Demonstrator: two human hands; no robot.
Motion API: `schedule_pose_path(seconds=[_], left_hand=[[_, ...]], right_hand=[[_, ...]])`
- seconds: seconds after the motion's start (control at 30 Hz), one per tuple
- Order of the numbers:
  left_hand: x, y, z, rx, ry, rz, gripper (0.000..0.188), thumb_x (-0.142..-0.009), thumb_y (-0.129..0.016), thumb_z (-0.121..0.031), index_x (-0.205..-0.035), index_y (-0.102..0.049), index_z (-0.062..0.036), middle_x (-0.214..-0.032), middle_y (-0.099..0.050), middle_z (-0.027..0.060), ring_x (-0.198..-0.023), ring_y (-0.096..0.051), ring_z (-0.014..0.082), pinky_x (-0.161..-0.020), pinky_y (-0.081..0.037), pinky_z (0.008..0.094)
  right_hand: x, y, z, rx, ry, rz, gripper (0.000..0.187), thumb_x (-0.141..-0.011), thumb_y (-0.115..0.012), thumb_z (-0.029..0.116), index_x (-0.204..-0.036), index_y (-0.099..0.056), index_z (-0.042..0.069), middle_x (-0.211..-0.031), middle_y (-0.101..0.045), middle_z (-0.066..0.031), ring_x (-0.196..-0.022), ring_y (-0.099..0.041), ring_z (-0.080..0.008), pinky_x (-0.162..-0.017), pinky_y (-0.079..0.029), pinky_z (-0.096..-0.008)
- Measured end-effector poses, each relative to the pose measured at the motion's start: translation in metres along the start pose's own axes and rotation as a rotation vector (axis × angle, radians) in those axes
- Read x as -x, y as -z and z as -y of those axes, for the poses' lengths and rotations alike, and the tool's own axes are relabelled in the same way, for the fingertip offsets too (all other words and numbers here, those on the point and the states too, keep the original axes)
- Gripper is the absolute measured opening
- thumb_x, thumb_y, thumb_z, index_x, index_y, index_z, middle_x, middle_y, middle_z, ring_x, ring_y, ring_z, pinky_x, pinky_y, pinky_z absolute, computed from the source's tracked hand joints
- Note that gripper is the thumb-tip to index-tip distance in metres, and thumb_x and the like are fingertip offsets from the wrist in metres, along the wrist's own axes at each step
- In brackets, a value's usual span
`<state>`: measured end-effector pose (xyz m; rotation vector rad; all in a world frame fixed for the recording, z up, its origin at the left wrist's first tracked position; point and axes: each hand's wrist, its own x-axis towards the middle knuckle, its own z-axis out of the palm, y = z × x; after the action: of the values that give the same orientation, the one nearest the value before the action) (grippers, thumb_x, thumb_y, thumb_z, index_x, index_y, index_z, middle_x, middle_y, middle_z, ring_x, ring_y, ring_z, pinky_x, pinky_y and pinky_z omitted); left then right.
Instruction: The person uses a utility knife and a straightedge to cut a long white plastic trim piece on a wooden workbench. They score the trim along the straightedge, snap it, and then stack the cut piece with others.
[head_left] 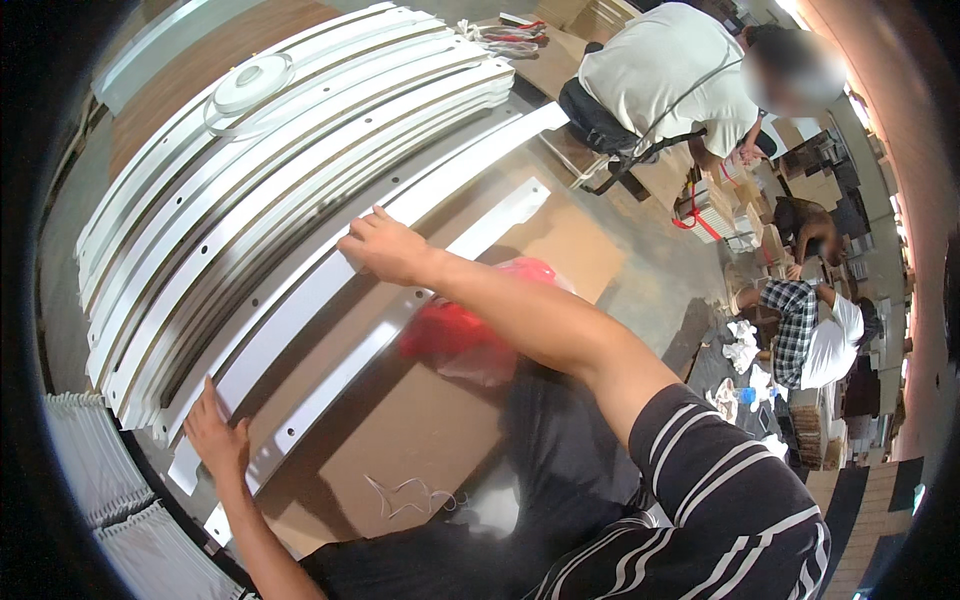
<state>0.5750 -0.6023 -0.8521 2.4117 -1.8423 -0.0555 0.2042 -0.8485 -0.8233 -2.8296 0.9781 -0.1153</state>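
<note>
A long white board (290,322), slightly curved, slants from my left hand up toward the far right. My right hand (388,250) is closed over its edge near the middle. At its near left end, my left hand (216,438) has its fingers bent over the board, thumb apart. Nearer to me lies a second white strip (350,365) with dark holes, on brown cardboard (400,440). Just beyond the held board stands a stack of similar curved white boards (190,225), several of them with holes.
A white tape roll (250,85) lies on the stack. A red plastic bag (465,335) and a loose thin strap (405,495) lie on the cardboard. White panels (100,460) stand at left. A person in a white shirt (660,75) bends at far right; others work beyond.
</note>
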Motion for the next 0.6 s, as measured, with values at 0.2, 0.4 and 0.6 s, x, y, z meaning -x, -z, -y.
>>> schedule_pose_path(seconds=[0.2, 0.4, 0.6], left_hand=[[-0.005, 0.016, 0.034, -0.009, 0.17, -0.063, 0.063, -0.067, -0.077, -0.001, -0.127, -0.059, -0.0059, -0.113, -0.065, 0.0191, -0.111, -0.057, 0.0419, -0.108, -0.04, 0.0517], [-0.009, 0.008, 0.024, 0.098, 0.011, -0.105, 0.044, -0.063, -0.057, 0.004, -0.107, -0.06, 0.0004, -0.098, -0.061, 0.02, -0.098, -0.057, 0.0437, -0.089, -0.044, 0.0508], [-0.014, 0.008, 0.002, 0.14, -0.048, -0.167, 0.038, -0.063, -0.057, 0.004, -0.101, -0.06, 0.0024, -0.091, -0.06, 0.022, -0.092, -0.057, 0.0459, -0.082, -0.045, 0.0508]], right_hand=[[0.016, -0.013, -0.045, 0.023, -0.089, -0.056, 0.046, -0.085, -0.073, 0.014, -0.128, -0.057, 0.011, -0.119, -0.058, -0.0154, -0.12, -0.057, -0.0375, -0.115, -0.036, -0.0572], [0.024, -0.011, -0.072, -0.008, -0.233, 0.033, 0.048, -0.089, -0.071, 0.013, -0.134, -0.055, 0.011, -0.129, -0.057, -0.0152, -0.127, -0.054, -0.0355, -0.114, -0.037, -0.0562], [0.034, -0.005, -0.081, -0.063, -0.347, 0.106, 0.046, -0.088, -0.071, 0.013, -0.131, -0.057, 0.014, -0.131, -0.058, -0.013, -0.129, -0.054, -0.0324, -0.115, -0.037, -0.0545]])
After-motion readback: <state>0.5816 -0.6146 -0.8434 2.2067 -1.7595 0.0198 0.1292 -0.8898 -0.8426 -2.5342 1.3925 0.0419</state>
